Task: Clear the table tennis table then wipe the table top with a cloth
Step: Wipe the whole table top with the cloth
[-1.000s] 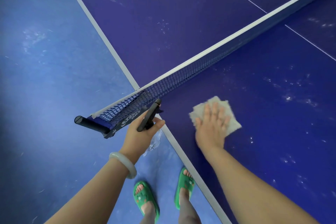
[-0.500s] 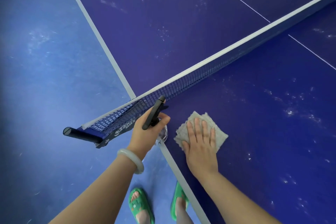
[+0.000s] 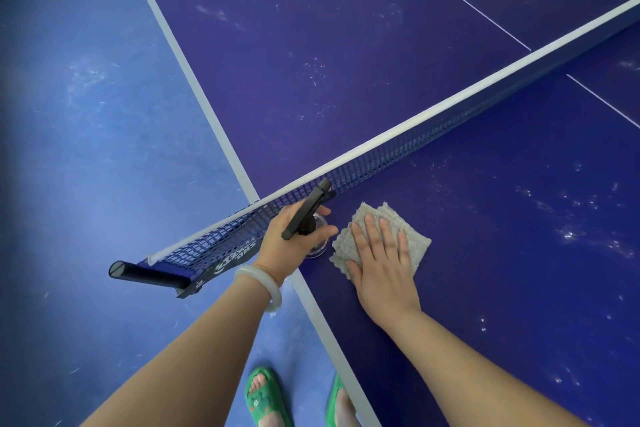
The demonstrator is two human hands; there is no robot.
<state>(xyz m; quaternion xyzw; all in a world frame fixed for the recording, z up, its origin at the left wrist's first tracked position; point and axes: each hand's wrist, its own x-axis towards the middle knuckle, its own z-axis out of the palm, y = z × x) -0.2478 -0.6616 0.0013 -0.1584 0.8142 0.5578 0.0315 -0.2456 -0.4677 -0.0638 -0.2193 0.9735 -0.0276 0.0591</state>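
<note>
A folded grey cloth lies on the dark blue table top close to the net and the table's near side edge. My right hand presses flat on it with straight fingers. My left hand grips a clear spray bottle with a black trigger head, held right at the table edge beside the net. The bottle's body is mostly hidden behind my hand. White dusty specks dot the table top to the right.
The net runs diagonally from its black clamp post, which juts out over the blue floor at the left. The white table edge line runs up the left side. My feet in green sandals stand below.
My right hand slid the cloth left toward the table edge and then up closer to the net. My left hand with the spray bottle stayed by the net post.
</note>
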